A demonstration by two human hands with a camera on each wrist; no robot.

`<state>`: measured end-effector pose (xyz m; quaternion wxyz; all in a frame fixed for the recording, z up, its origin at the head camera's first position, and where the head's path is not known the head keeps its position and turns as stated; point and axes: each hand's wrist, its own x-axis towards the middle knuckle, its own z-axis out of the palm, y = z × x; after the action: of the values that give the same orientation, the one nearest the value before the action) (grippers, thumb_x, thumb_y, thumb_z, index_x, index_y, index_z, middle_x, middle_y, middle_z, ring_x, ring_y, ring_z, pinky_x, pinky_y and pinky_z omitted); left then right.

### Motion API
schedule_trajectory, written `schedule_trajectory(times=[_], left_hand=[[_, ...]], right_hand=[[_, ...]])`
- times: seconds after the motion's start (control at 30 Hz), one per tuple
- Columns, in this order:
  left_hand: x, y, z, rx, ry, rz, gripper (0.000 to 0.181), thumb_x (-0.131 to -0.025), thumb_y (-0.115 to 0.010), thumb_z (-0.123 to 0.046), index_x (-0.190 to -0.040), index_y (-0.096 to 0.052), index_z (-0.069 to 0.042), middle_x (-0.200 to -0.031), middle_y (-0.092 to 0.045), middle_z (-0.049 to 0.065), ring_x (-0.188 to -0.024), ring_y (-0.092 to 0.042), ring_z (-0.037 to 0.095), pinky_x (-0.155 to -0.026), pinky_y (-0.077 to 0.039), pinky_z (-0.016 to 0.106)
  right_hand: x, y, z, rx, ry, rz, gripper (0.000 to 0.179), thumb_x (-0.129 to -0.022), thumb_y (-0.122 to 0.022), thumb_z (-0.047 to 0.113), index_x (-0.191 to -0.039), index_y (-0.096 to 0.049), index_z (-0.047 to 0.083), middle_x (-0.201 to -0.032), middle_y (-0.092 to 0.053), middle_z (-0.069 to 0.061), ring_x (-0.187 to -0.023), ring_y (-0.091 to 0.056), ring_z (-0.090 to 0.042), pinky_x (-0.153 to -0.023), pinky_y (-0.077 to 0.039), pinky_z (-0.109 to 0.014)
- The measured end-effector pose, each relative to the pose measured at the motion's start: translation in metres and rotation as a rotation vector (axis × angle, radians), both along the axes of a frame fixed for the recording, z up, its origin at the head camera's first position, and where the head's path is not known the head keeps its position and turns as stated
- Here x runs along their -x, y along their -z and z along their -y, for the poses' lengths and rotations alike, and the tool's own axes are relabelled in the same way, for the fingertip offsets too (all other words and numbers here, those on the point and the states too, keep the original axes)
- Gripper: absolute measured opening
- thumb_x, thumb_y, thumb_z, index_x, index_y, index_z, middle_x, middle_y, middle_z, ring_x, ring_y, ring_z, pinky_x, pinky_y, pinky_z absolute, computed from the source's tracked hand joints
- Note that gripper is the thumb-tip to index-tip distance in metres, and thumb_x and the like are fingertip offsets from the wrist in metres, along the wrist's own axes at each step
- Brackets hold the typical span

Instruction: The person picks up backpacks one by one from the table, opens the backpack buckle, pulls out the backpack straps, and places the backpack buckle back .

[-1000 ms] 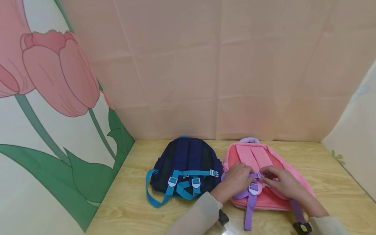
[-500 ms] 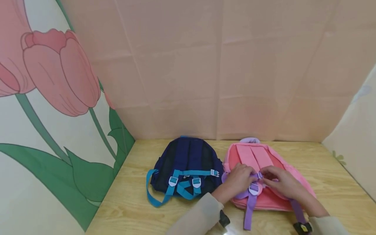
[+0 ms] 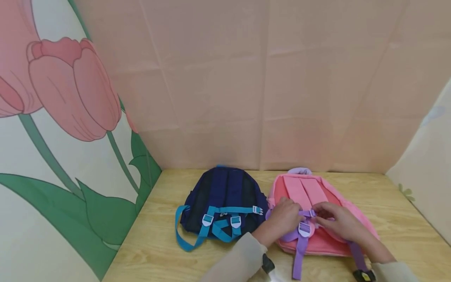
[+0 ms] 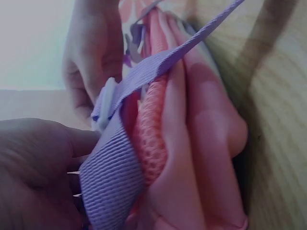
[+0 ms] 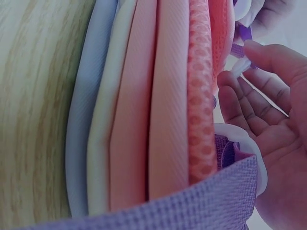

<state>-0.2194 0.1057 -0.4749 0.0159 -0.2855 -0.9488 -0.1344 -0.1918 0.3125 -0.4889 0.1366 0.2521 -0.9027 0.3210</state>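
Observation:
A pink backpack [image 3: 325,244] lies on the table with its shoulder straps up. Over it, my left hand [image 3: 283,215] grips a purple chest strap [image 3: 305,213], its fingertips partly hidden in the head view. From the other side my right hand [image 3: 340,221] pinches the small white buckle [image 5: 241,67] at that strap's end between thumb and fingers, as the right wrist view shows. Just below, a white adjuster [image 3: 304,229] sits on a purple webbing strap [image 3: 298,260] that hangs over the front edge of the bag.
To the left lies a dark blue backpack [image 3: 225,184] with turquoise straps [image 3: 186,244] and a white clip [image 3: 257,210]. Both bags rest on a wood-grain table [image 3: 151,235]. Behind stands a plain pinkish backdrop [image 3: 211,98]; a tulip-printed panel [image 3: 70,156] is at the left.
My left hand has drawn back slightly to the left, and more of the purple chest strap shows between the hands. My right hand stays nearly in place. The bags have not moved on the table.

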Motion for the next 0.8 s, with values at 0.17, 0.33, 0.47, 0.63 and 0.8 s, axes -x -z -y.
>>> schedule_trajectory(times=[0.17, 0.33, 0.47, 0.63, 0.8], left_hand=[[0.0000, -0.0032, 0.0015, 0.031, 0.016, -0.025, 0.022, -0.094, -0.071, -0.044, -0.112, -0.075, -0.033, -0.086, -0.062, -0.019, -0.081, -0.045, 0.003, -0.074, -0.036, 0.017], [0.0008, -0.0003, 0.0010, -0.033, 0.005, -0.010, 0.024, -0.093, -0.072, -0.043, -0.116, -0.074, -0.036, -0.094, -0.064, -0.020, -0.084, -0.045, 0.002, -0.076, -0.038, 0.016], [0.0011, 0.0008, 0.0004, -0.075, 0.006, -0.015, 0.024, -0.093, -0.073, -0.041, -0.116, -0.073, -0.036, -0.096, -0.065, -0.021, -0.087, -0.046, 0.002, -0.078, -0.038, 0.016], [0.0006, 0.0010, -0.0024, -0.085, 0.011, -0.027, 0.022, -0.094, -0.071, -0.042, -0.115, -0.074, -0.035, -0.099, -0.067, -0.023, -0.089, -0.048, 0.000, -0.082, -0.038, 0.015], [-0.0008, 0.0013, -0.0042, -0.080, 0.011, -0.022, 0.021, -0.095, -0.070, -0.042, -0.114, -0.074, -0.034, -0.098, -0.068, -0.024, -0.087, -0.047, 0.000, -0.081, -0.037, 0.015]], right_hand=[[-0.0007, 0.0016, -0.0017, 0.019, -0.004, 0.012, 0.024, -0.085, -0.082, 0.008, -0.104, -0.070, 0.016, -0.088, -0.069, 0.011, -0.081, -0.064, 0.002, -0.070, -0.057, -0.028], [0.0007, 0.0015, -0.0021, 0.014, -0.001, 0.018, 0.025, -0.085, -0.082, 0.009, -0.105, -0.070, 0.016, -0.088, -0.070, 0.011, -0.081, -0.064, 0.002, -0.070, -0.057, -0.027], [0.0021, 0.0023, -0.0025, 0.005, 0.001, 0.019, 0.024, -0.085, -0.081, 0.010, -0.106, -0.070, 0.016, -0.089, -0.071, 0.009, -0.083, -0.064, 0.002, -0.072, -0.057, -0.026], [0.0021, 0.0031, -0.0016, -0.022, 0.010, 0.012, 0.024, -0.086, -0.081, 0.014, -0.106, -0.070, 0.019, -0.091, -0.070, 0.013, -0.085, -0.065, 0.002, -0.073, -0.056, -0.026], [0.0005, 0.0024, -0.0016, -0.030, 0.010, 0.033, 0.023, -0.088, -0.080, 0.016, -0.109, -0.070, 0.019, -0.095, -0.071, 0.012, -0.087, -0.065, 0.002, -0.074, -0.056, -0.026]])
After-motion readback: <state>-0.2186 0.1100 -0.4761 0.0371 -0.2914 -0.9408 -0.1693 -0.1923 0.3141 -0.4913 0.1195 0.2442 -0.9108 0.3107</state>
